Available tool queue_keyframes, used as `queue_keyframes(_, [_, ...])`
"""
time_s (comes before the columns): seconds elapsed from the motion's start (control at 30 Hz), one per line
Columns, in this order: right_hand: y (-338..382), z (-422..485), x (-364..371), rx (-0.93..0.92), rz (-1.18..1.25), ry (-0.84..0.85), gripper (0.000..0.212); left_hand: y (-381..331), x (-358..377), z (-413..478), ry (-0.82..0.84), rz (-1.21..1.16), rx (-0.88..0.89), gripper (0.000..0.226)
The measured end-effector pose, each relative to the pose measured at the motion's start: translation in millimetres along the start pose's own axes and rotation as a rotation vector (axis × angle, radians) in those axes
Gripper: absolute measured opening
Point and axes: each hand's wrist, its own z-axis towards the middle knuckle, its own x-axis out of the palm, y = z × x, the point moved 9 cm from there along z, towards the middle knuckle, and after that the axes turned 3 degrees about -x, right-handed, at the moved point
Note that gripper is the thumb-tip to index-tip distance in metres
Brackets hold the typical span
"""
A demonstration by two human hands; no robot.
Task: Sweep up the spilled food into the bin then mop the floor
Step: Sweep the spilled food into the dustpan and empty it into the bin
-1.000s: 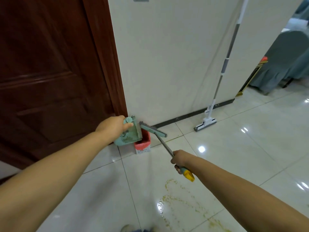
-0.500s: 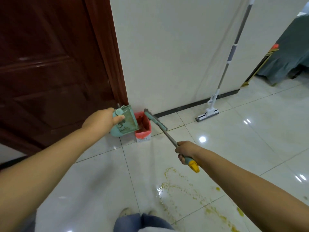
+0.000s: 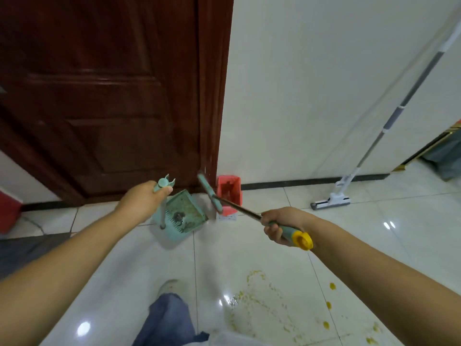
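Note:
My left hand (image 3: 143, 199) grips the top of the handle of a teal dustpan (image 3: 183, 216), whose dirty pan hangs low near the floor, left of a small pink bin (image 3: 228, 189) at the wall. My right hand (image 3: 279, 224) grips the teal and yellow handle of a short broom (image 3: 210, 193); its head is raised just left of the bin's rim. Yellowish food residue (image 3: 262, 299) is smeared on the white tiles in front of me. A mop (image 3: 330, 202) leans against the wall at right.
A dark wooden door (image 3: 99, 96) stands behind the dustpan. My shoe and trouser leg (image 3: 167, 310) are at the bottom centre. A red object (image 3: 8, 212) sits at the far left, and grey fabric-covered furniture (image 3: 446, 156) at the far right. The tiles are glossy and wet-looking.
The dustpan has swung down from being tipped over the bin to hanging left of it. The broom head moved left off the bin. My view shifted right and down.

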Motion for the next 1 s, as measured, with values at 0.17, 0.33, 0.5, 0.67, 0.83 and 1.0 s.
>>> queue_keyframes(0.17, [36.9, 38.5, 47.3, 0.088, -0.03, 0.026, 0.024, 34.7, 24.2, 46.3, 0.084, -0.035, -0.039, 0.033])
queue_keyframes(0.33, [88.8, 92.4, 94.5, 0.154, -0.056, 0.003, 0.021, 61.1, 49.6, 109.7, 0.293, -0.017, -0.073, 0.034])
queue_keyframes(0.5, [147.8, 138.3, 145.4, 0.169, -0.089, -0.008, 0.011, 74.5, 55.6, 174.7, 0.427, -0.01, -0.113, 0.045])
queue_keyframes(0.67, [201.1, 162.5, 189.4, 0.09, 0.032, 0.049, 0.009, 79.1, 73.7, 222.4, 0.558, -0.075, -0.182, 0.04])
queue_keyframes(0.83, [239.6, 170.9, 221.8, 0.023, 0.017, 0.109, 0.018, 58.3, 92.6, 238.0, 0.701, -0.242, -0.213, 0.026])
queue_keyframes(1.0, [257.0, 172.4, 222.1, 0.006, 0.009, 0.114, 0.018, 54.7, 94.7, 238.9, 0.777, -0.092, -0.123, 0.038])
